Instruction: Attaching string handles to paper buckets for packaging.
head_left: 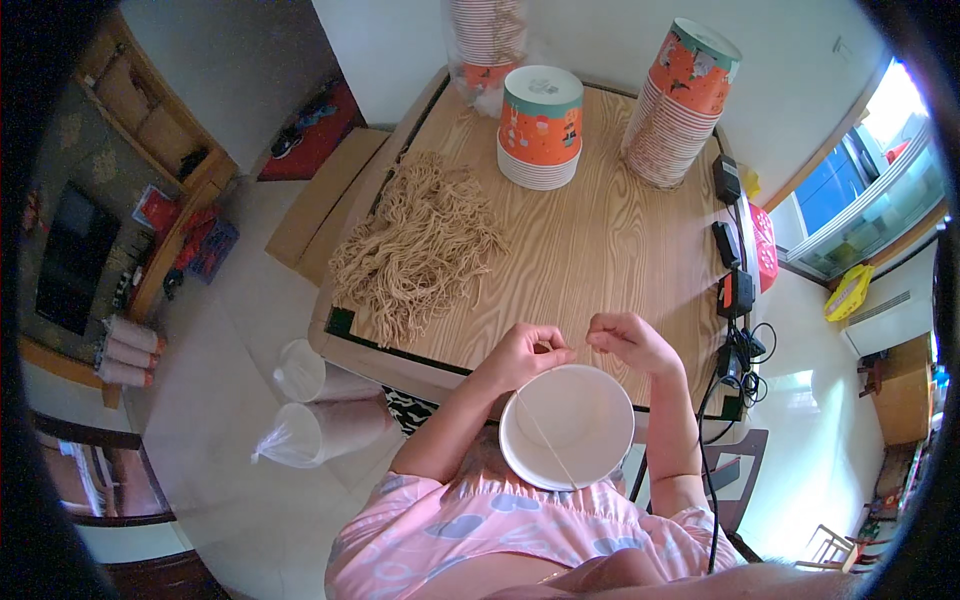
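A white paper bucket (590,430) rests against my body at the table's near edge, its open mouth facing up. A thin tan string (548,440) runs across its inside from rim to rim. Just beyond the bucket's far rim, my left hand (532,355) is closed in a pinch on a bit of string. Beside it, my right hand (632,342) is also closed, thumb and finger pressed together on the string, which barely shows between the hands. A loose heap of tan strings (415,250) lies on the table to the left.
On the wooden table (580,265) stand a short upside-down stack of orange buckets (541,125), a tall leaning stack (680,105) and a bagged stack (487,45). Power adapters and cables (735,290) line the right edge. Bagged stacks (325,432) lie on the floor at left, near a cardboard box (325,200).
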Available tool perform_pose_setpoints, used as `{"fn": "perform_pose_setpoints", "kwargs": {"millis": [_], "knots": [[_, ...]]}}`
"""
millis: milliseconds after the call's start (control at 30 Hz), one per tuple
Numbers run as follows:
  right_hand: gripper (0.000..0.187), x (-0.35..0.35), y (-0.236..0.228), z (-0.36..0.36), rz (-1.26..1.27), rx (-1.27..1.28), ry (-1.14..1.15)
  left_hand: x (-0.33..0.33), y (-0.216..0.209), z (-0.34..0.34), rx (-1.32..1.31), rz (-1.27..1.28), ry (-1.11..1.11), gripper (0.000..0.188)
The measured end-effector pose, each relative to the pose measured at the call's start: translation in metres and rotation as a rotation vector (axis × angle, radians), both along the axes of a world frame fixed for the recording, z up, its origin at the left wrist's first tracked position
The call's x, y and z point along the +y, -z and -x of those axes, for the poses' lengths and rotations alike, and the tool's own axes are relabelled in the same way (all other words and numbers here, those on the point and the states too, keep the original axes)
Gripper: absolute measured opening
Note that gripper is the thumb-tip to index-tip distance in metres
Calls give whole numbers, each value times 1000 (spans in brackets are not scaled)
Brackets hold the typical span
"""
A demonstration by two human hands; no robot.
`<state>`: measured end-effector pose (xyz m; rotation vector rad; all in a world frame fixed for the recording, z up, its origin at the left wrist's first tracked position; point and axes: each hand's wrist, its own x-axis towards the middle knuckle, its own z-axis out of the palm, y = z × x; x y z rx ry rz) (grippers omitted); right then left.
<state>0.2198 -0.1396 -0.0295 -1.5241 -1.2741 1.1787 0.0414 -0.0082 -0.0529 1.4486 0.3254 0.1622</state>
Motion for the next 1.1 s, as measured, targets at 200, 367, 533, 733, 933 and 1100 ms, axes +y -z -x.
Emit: {"fn": "perform_pose_setpoints", "kwargs": {"millis": [200, 367, 533, 733, 933, 1100], "knots": [[12, -5, 0, 2, -159, 103, 110, 1, 0, 0, 12, -8, 1, 13], [17, -8, 6, -5, -101, 17, 141, 0, -1, 0, 30, 9, 4, 13], [23, -8, 6, -8, -58, -106, 94, 0, 1, 0, 5, 45, 5, 14], [15, -10, 2, -3, -141, 16, 142, 1, 1, 0, 10, 34, 0, 14], [3, -13, 3, -5, -217, 59, 173, 2, 7, 1, 15, -5, 16, 13], [8, -4, -16, 9, -255, -188, 162, -1, -9, -8, 65, 51, -17, 15]]}}
